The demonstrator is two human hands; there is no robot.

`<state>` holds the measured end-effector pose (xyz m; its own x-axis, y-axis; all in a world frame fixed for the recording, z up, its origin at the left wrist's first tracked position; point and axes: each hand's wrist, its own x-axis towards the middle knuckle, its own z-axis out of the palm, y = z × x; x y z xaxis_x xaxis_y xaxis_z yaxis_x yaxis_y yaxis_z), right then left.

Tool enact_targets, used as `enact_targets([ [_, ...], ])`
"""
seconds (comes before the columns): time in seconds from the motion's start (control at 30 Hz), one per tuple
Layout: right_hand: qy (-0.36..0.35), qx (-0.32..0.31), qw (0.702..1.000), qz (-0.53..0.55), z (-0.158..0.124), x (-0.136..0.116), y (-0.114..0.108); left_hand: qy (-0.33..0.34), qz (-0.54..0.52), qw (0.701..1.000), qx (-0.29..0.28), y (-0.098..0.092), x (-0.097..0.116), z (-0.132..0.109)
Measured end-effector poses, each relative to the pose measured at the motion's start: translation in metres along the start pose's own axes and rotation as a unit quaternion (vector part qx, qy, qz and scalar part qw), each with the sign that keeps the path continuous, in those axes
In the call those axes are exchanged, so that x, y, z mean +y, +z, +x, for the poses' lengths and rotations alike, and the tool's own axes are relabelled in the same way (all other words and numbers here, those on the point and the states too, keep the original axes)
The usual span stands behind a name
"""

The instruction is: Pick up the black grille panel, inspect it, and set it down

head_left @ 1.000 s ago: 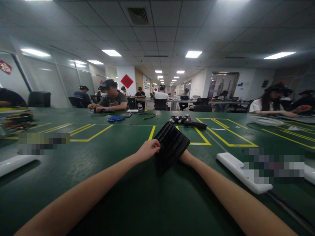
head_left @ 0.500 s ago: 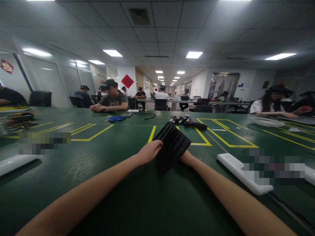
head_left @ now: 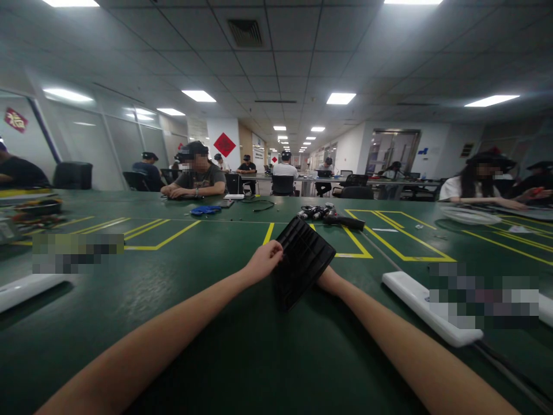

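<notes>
A black ribbed tray-like panel (head_left: 305,259) is held tilted above the green table (head_left: 207,357). My left hand (head_left: 265,259) is at its left edge, with fingers bent and pressed together against it. My right hand (head_left: 329,280) grips the lower right side from behind; its fingers are hidden by the panel. Just beyond the panel lie a bundle of black and silver parts (head_left: 317,211) and a black handle-like object (head_left: 344,221).
White power strips lie at right (head_left: 432,308) and left (head_left: 30,288). A blue item (head_left: 206,210) rests farther back. Yellow tape marks the table. A person (head_left: 201,173) sits across, another (head_left: 479,178) at the right.
My left hand has shifted slightly up and left along the panel's edge, its fingers more curled. The panel and my right hand have hardly moved.
</notes>
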<state>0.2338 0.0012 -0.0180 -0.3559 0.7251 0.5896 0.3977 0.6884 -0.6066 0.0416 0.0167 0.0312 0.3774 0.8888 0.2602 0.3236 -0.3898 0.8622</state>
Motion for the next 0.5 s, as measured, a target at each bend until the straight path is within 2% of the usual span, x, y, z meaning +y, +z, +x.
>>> enact_targets([
  [0.03,-0.007,-0.004,1.0,-0.007,0.001,-0.001,-0.001,-0.05,-0.074,0.996,0.005,-0.001,0.001,0.001],
  [0.1,-0.017,-0.001,1.0,-0.018,0.002,-0.003,-0.001,-0.15,-0.21,0.966,0.005,-0.002,0.002,0.004],
  [0.17,-0.019,0.012,1.0,-0.021,0.002,-0.003,-0.001,-0.195,-0.264,0.944,-0.013,-0.003,0.002,0.005],
  [0.2,-0.019,0.02,0.999,-0.019,0.003,-0.002,-0.001,-0.194,-0.249,0.949,-0.027,-0.004,0.002,0.005],
  [0.33,-0.026,0.021,0.999,-0.008,0.003,0.0,0.001,-0.102,-0.04,0.991,-0.077,-0.006,-0.003,0.003],
  [0.4,-0.028,0.016,0.999,-0.006,0.003,-0.001,0.002,-0.052,0.058,0.994,-0.076,-0.006,-0.006,0.002],
  [0.5,-0.019,0.019,1.0,-0.007,0.007,-0.002,0.003,0.03,0.169,0.984,-0.04,-0.007,-0.008,0.002],
])
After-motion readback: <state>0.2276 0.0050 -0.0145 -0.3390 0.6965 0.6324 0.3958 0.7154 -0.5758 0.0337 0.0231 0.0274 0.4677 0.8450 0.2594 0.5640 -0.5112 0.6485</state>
